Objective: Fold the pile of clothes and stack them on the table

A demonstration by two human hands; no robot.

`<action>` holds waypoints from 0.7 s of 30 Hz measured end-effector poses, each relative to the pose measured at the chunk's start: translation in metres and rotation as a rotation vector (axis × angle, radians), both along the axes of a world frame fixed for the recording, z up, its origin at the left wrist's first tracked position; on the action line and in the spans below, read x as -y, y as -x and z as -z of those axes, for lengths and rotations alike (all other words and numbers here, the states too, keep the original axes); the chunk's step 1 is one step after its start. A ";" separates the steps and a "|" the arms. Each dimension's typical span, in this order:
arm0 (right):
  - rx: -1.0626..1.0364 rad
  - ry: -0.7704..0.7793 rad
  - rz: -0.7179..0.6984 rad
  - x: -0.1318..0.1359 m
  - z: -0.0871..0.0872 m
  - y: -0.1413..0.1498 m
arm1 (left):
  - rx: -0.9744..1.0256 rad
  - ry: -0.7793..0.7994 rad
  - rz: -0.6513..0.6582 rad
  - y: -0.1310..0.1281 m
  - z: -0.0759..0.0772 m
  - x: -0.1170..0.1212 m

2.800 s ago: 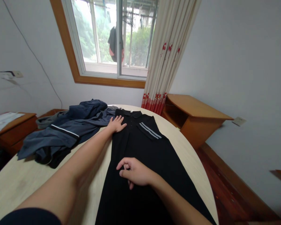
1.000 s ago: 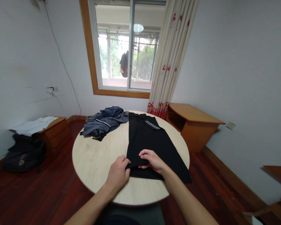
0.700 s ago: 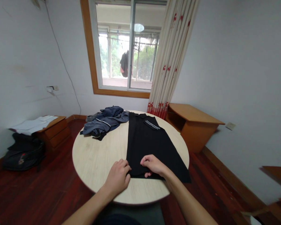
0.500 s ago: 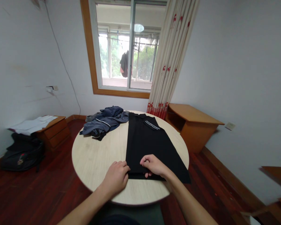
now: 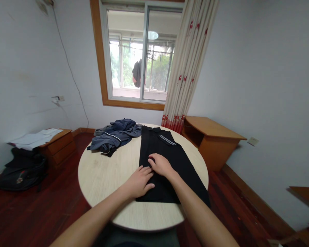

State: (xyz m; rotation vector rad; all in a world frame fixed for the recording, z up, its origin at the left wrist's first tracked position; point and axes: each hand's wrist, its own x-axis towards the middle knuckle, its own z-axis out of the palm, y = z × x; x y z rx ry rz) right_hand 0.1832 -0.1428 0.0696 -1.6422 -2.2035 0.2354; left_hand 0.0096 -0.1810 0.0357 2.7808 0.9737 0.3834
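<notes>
A black polo shirt [image 5: 167, 161] lies on the round table, its collar at the far side and its hem near me. Its left side is folded in to a straight edge, and a sleeve with two grey stripes shows on the right. My left hand [image 5: 141, 181] rests on the shirt's left edge near the hem, fingers stretched out and apart. Just beyond it, my right hand [image 5: 160, 164] is over the middle of the shirt, fingers bent. Whether cloth is pinched in its fingertips I cannot tell.
A heap of grey and navy clothes [image 5: 115, 135] lies at the table's [image 5: 103, 178] far left. A wooden cabinet [image 5: 213, 133] stands close on the right, below a curtain [image 5: 187, 68]. To the left are a drawer unit [image 5: 60, 145] with papers and a black bag [image 5: 23, 171].
My left hand has let go of the hem corner and moved up onto the cloth, fingers spreading. The right hand has moved away from me, up the shirt. The hem now lies flat.
</notes>
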 end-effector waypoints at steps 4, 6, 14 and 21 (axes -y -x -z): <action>0.129 0.101 -0.103 -0.044 0.028 0.011 | -0.098 0.055 0.188 -0.007 0.023 -0.014; 0.180 0.165 -0.105 -0.064 0.042 0.013 | -0.095 0.068 0.256 -0.006 0.028 -0.017; 0.249 0.153 -0.054 -0.146 0.065 0.018 | -0.029 0.119 0.513 -0.008 0.014 -0.058; 0.227 0.142 -0.034 -0.217 0.062 0.018 | 0.066 0.177 0.435 -0.006 0.022 -0.105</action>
